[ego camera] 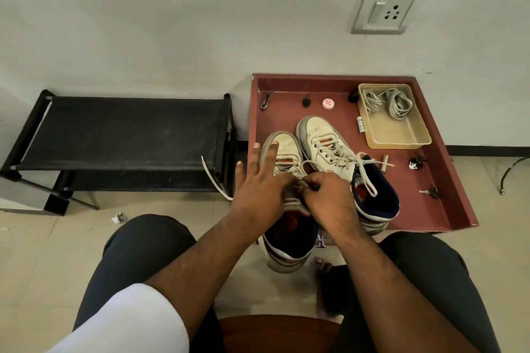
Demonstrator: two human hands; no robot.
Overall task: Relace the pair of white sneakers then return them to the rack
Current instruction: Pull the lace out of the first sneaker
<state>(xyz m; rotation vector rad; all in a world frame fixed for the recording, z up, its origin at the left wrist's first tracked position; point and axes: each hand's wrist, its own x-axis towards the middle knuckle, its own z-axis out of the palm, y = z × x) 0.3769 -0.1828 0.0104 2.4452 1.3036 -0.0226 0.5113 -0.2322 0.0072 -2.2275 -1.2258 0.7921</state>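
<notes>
Red tray [424, 209] holds both sneakers [329, 146] near; right hand [324, 198] pinches the lace [308, 165] to knot it, left hand [258, 183] splayed, steadying.

We find the scene evenly lit by soft, diffuse indoor light, moderately bright, with no harsh glare. Shadows are faint and short, gathering beneath the black rack [123, 135] and under the sneakers [329, 152]. Wide-angle distortion bends the wall [200, 8] and floor [43, 252] lines toward the edges. Focus holds centrally; the corners are slightly soft.
</notes>
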